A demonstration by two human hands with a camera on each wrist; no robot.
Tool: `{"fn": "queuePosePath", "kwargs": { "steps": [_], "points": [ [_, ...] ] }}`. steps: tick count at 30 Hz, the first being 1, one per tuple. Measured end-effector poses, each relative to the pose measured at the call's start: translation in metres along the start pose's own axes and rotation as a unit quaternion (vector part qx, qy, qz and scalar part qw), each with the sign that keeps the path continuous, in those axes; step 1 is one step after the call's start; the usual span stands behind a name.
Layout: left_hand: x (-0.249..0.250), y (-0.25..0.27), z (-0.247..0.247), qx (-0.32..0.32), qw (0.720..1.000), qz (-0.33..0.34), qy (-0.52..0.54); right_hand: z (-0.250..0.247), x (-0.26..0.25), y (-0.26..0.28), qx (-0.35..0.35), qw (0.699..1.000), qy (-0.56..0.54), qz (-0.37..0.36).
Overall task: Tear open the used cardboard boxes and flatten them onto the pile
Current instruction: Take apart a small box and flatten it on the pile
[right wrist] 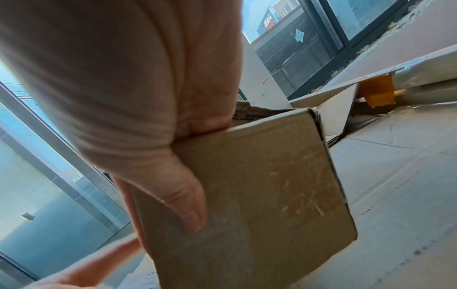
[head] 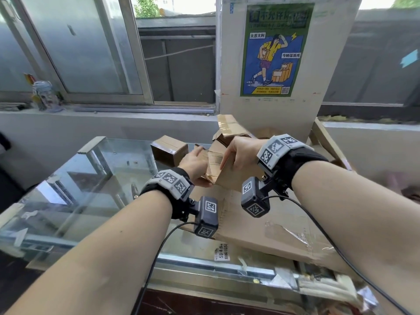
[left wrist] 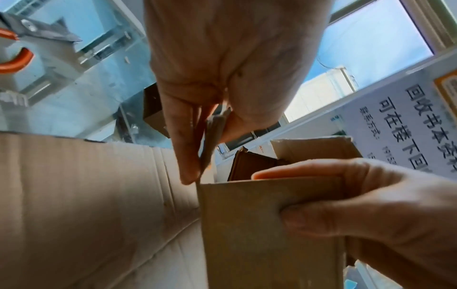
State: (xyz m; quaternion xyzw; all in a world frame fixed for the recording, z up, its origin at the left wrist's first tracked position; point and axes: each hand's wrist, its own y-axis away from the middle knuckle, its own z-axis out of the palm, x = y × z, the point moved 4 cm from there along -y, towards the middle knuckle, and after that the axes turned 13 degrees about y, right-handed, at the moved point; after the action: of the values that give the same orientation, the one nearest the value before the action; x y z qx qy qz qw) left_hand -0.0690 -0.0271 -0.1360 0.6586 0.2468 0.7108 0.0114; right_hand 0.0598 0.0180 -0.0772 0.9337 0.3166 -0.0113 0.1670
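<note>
Fingers [left wrist: 188, 156] of the left hand [head: 195, 163] pinch a torn flap [left wrist: 213, 135] of the box [head: 236, 173], with the thumb on one side and the fingers on the other. Right hand [head: 241, 153] grips the box wall from above; its thumb [right wrist: 188, 199] lies flat on the outside face and its other fingers curl over the top edge into the box. Both hands hold the box up, above the pile [head: 268, 226].

That box is brown and partly ripped open at the corner between the two hands. The pile is made of flat sheets of cardboard and lies on the right part of the glass counter [head: 79, 189], reaching to its near edge. A white label [head: 221, 252] sits at the near edge of the pile.

One small box [head: 169, 151], closed with tape, sits on the counter just past the left hand. Another opened box [head: 229, 130] lies behind the hands, toward the far edge. A tall board with a green and blue poster [head: 276, 50] stands upright behind the counter, against the window [head: 95, 48].
</note>
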Motion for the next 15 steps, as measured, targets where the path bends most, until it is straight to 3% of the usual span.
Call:
{"fn": "queuePosePath", "kwargs": {
  "steps": [3, 7, 10, 11, 13, 15],
  "points": [
    [-0.001, -0.002, -0.002, 0.036, 0.999, 0.011, -0.014, -0.003, 0.004, 0.005, 0.006, 1.0, -0.011, 0.002],
    [0.002, -0.005, -0.009, 0.057, 0.998, 0.013, -0.005, -0.006, 0.016, 0.01, 0.075, 0.996, -0.026, 0.027],
    [0.006, -0.013, -0.013, 0.074, 0.991, 0.056, -0.1, -0.011, 0.026, 0.013, 0.094, 0.994, -0.021, 0.06],
    [0.01, -0.016, -0.014, 0.098, 0.973, 0.092, -0.185, -0.012, 0.027, 0.014, 0.091, 0.994, -0.021, 0.06],
    [0.026, -0.011, -0.01, 0.162, 0.912, 0.213, -0.311, -0.013, 0.028, 0.013, 0.089, 0.994, -0.021, 0.056],
    [0.045, 0.008, 0.004, 0.157, 0.857, 0.388, -0.301, -0.014, 0.028, 0.01, 0.095, 0.993, -0.037, 0.053]
  ]
}}
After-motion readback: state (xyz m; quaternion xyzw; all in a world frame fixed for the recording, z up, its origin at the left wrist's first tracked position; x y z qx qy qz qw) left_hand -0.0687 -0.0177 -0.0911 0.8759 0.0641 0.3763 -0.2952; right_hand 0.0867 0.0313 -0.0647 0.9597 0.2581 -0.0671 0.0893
